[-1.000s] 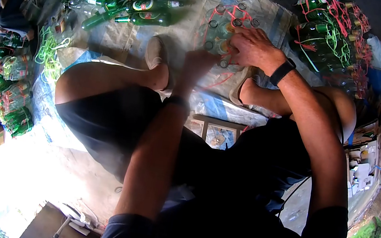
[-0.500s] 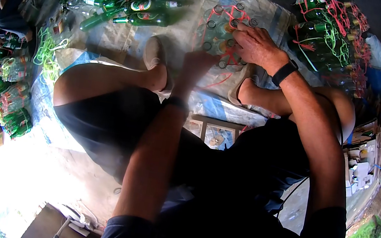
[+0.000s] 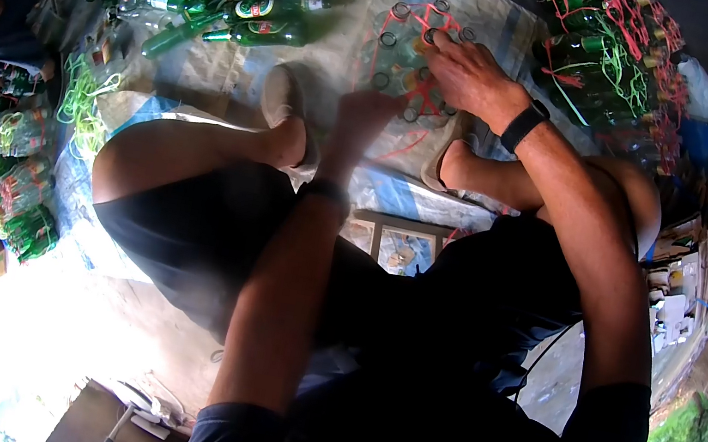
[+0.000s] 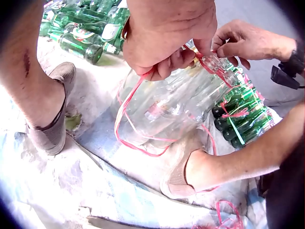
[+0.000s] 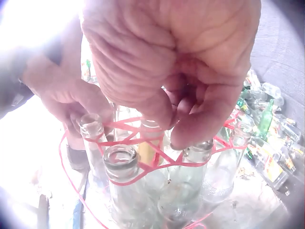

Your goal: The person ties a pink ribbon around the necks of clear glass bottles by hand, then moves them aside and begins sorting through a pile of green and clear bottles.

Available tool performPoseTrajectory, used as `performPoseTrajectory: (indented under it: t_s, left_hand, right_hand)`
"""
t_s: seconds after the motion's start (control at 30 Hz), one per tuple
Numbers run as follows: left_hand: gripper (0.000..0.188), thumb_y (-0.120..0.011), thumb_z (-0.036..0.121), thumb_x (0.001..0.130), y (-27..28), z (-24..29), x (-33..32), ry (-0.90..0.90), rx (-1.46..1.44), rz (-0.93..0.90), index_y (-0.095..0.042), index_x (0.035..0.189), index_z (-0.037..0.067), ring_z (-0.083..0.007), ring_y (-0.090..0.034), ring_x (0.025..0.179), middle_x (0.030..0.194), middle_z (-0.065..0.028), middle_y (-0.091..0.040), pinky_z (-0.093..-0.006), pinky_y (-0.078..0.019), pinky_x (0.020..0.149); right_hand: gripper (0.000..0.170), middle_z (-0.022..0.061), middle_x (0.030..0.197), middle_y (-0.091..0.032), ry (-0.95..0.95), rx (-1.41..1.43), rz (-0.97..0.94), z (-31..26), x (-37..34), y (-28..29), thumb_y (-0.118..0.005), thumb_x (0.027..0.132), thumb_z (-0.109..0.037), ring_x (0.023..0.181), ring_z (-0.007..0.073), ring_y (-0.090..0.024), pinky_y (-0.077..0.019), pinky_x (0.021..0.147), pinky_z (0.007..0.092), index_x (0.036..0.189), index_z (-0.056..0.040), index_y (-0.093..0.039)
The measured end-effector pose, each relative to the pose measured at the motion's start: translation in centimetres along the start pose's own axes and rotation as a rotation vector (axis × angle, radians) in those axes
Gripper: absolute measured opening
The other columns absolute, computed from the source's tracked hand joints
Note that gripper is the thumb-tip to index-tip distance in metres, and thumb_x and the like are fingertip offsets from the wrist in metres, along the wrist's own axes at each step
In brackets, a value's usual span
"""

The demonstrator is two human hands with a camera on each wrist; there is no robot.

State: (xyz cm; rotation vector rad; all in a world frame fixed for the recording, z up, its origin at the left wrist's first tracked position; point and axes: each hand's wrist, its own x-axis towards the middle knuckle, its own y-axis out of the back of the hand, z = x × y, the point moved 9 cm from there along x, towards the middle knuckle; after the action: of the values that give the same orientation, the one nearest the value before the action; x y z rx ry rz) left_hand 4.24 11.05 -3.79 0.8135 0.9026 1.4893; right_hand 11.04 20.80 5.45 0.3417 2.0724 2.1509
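A bundle of clear glass bottles (image 5: 126, 195) stands upright on the sheet between the person's feet, its necks laced with red plastic string (image 5: 164, 164). The left hand (image 4: 167, 40) is curled at the near side of the bundle, gripping the string, which hangs from it in a loose loop. On the other side, the right hand (image 3: 475, 82) bends over the necks. Its thumb and finger pinch the string close to a bottle mouth; in the right wrist view, the right palm (image 5: 176, 57) hides part of this spot. The left hand (image 5: 71, 100) shows beside a bottle neck there.
Green bottles (image 3: 259, 32) lie piled at the far left. A tied bundle of green bottles (image 4: 243, 112) sits beyond the right foot. Green string (image 3: 85, 106) and more bundled bottles (image 3: 18, 184) are on the left, near another seated person (image 3: 6, 36). A small frame (image 3: 400, 226) lies in front.
The right hand's fingertips have shifted slightly farther out over the bottle necks. The left hand stays at the near side of the bundle. The head view has shifted slightly.
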Motion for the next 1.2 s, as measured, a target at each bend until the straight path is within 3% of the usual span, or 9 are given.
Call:
performPoseTrajectory:
  t_s: [0.37,0.47,0.53,0.67,0.83,0.9,0.97,1.03,1.2]
  left_hand:
    - [0.011,-0.066,0.023,0.089,-0.1,-0.2,-0.1,-0.048,-0.004,0.128,-0.071,0.098,0.026,-0.0216,-0.069,0.063,0.065,0.0009,-0.063,-0.0387,-0.0503,0.05]
    - [0.012,-0.066,0.024,0.09,0.4,0.4,-0.5,-0.158,0.082,0.241,-0.071,0.1,0.027,-0.0206,-0.068,0.061,0.064,0.0015,-0.062,-0.0386,-0.0487,0.049]
    - [0.013,-0.066,0.025,0.09,0.2,0.5,-0.7,-0.139,0.084,0.273,-0.071,0.101,0.028,-0.02,-0.067,0.059,0.063,0.0023,-0.062,-0.0381,-0.0478,0.048]
    - [0.012,-0.065,0.026,0.091,0.3,0.6,-0.6,-0.125,0.14,0.343,-0.071,0.1,0.029,-0.0181,-0.064,0.054,0.06,0.0046,-0.059,-0.037,-0.0454,0.046]
    - [0.032,-0.056,0.049,0.1,-0.9,-0.7,0.3,0.037,0.112,0.145,-0.075,0.097,0.023,-0.0275,-0.071,0.063,0.072,-0.0064,-0.072,-0.0429,-0.0528,0.055]
    - [0.032,-0.057,0.049,0.1,-1.1,-0.8,0.2,0.025,0.133,0.151,-0.075,0.097,0.023,-0.0273,-0.071,0.062,0.072,-0.0067,-0.072,-0.0429,-0.0525,0.054]
    - [0.011,-0.064,0.025,0.091,-1.3,-0.6,-0.2,-0.022,0.204,0.235,-0.071,0.098,0.029,-0.0175,-0.066,0.055,0.058,0.0036,-0.059,-0.036,-0.047,0.047]
    - [0.011,-0.064,0.024,0.091,-0.3,-0.2,-0.5,-0.057,0.257,0.242,-0.071,0.098,0.029,-0.0179,-0.067,0.055,0.058,0.0033,-0.059,-0.0359,-0.0476,0.047]
    - [0.012,-0.063,0.022,0.091,0.8,0.1,-1.2,-0.152,0.296,0.272,-0.071,0.098,0.027,-0.0192,-0.067,0.055,0.06,0.0021,-0.061,-0.0358,-0.0493,0.047]
  right_hand:
    - [0.026,0.0123,0.107,-0.06,0.04,0.076,0.003,1.0,1.5,-1.5,-0.072,0.077,-0.009,0.096,0.031,-0.067,-0.0545,0.08,0.0413,0.1,-0.0053,-0.062]
    - [0.026,0.0122,0.111,-0.062,0.075,0.097,0.013,0.4,2.1,-1.1,-0.073,0.079,-0.015,0.104,0.0326,-0.066,-0.053,0.088,0.0425,0.101,-0.0055,-0.062]
    - [0.025,0.0119,0.118,-0.062,-0.054,0.138,-0.223,0.7,2.7,-1.5,-0.072,0.082,-0.019,0.113,0.0345,-0.062,-0.0498,0.097,0.0432,0.101,-0.0064,-0.062]
    - [0.032,0.0106,0.124,-0.065,-0.038,0.166,-0.173,1.1,2.7,-3.3,-0.074,0.08,-0.022,0.122,0.0321,-0.06,-0.0465,0.103,0.0462,0.108,-0.0097,-0.064]
    - [0.032,0.0107,0.125,-0.065,-0.092,0.056,-0.27,0.9,3.2,-2.1,-0.074,0.08,-0.018,0.124,0.033,-0.059,-0.0433,0.106,0.0472,0.109,-0.0084,-0.064]
    - [0.031,0.011,0.125,-0.065,-0.125,0.065,-0.318,1.1,3.6,-2.2,-0.073,0.081,-0.018,0.124,0.0331,-0.059,-0.0438,0.106,0.0473,0.109,-0.0083,-0.064]
    - [0.03,0.0113,0.126,-0.065,-0.161,0.07,-0.37,1.5,3.1,-3.0,-0.072,0.081,-0.018,0.124,0.0333,-0.059,-0.0442,0.105,0.0474,0.109,-0.0082,-0.064]
    - [0.027,0.0152,0.12,-0.067,-0.19,0.108,-0.164,1.9,2.7,-2.9,-0.07,0.083,-0.019,0.117,0.0355,-0.063,-0.0494,0.097,0.0482,0.107,-0.0065,-0.064]
    - [0.017,0.0179,0.121,-0.068,-0.33,0.246,-0.291,0.6,0.4,-2.3,-0.069,0.087,-0.021,0.101,0.0402,-0.068,-0.0555,0.081,0.0505,0.099,-0.0081,-0.069]
